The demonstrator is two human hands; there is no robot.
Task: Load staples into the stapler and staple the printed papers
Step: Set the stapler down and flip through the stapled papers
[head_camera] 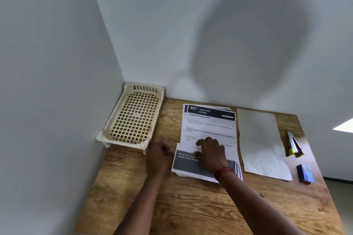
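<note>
— What can't we make out here?

— The left hand (159,155) most of all. We see only its back and curled knuckles; the fingertips are tucked underneath, so we cannot tell whether they pinch anything. The small print on the pages is blurred too, and both forearms are cut off by the lower edge.

— And the right hand (211,155)?

— Its fingers (208,140) are bent and close together, tips down on the top page, and the thumb (197,154) lies at that page's near edge. We cannot tell whether that is a pinch or only pressure. A red thread band (224,172) circles the wrist.

— How do the papers look to us?

— A stack of printed white papers (208,125) lies flat on the wooden table (191,206), a dark header reading "957" at the far end. The sheets are fanned slightly, and a lower page with a dark grey band shows beneath the top one at the near end.

— Where does it lie against the fingers?

— Under the right hand, whose palm covers the grey band. The left hand's knuckles meet the stack's left edge.

— And the rest?

— A blank white sheet (261,139) lies just right of the stack. Beyond it lies a silver stapler with yellow ends (293,144), hinged open, with a small blue box (305,173) nearer us, both well apart from the hands. A cream plastic lattice tray (124,143) stands in the left corner.
</note>
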